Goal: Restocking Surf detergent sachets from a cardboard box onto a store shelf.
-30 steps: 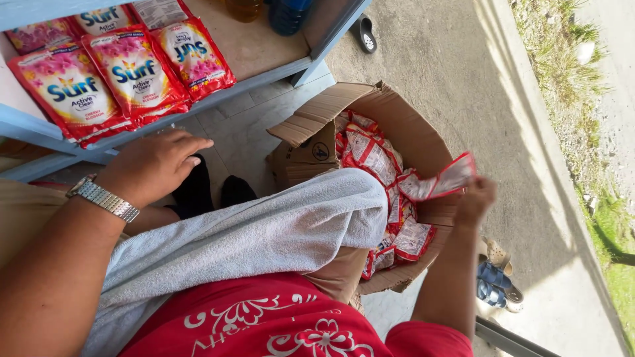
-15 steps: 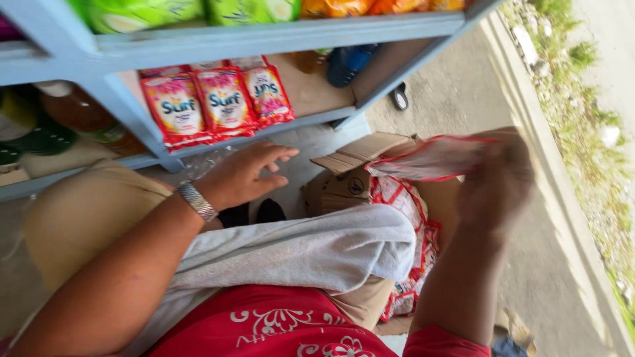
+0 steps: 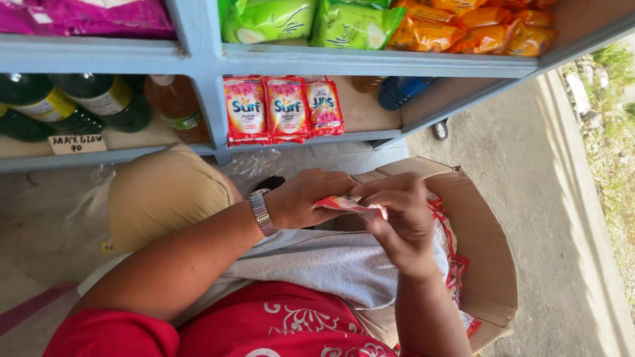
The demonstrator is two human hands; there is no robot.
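Above the lap, both hands meet on one red sachet strip (image 3: 347,203). The left hand (image 3: 307,197) has its fingers closed around the strip's near end, and a metal watch (image 3: 262,213) sits on that wrist. The right hand (image 3: 400,221) pinches the other end, its fingers (image 3: 377,192) curled together over the packet edge. The strip is held level, just over a grey towel (image 3: 331,264) that lies across the lap, and close to the open cardboard box (image 3: 486,244).

More red sachets (image 3: 453,264) show inside the box, along its inner wall; their number cannot be told, since the right arm hides most of them.

On the lower shelf (image 3: 344,137), three red sachets (image 3: 284,109) stand side by side, leaning back, touching one another. To their left one brown bottle (image 3: 173,100) lies on the same shelf, and further left three dark green bottles (image 3: 86,102) with yellow labels can be made out. A small paper tag (image 3: 77,143) sits at the shelf edge under them. One blue bottle (image 3: 403,89) lies to the right of the three sachets.

On the upper shelf (image 3: 370,64), two green packs (image 3: 311,20) lie next to a heap of orange packs (image 3: 476,30), too bunched to count. Pink packs (image 3: 86,16) lie at the far left.
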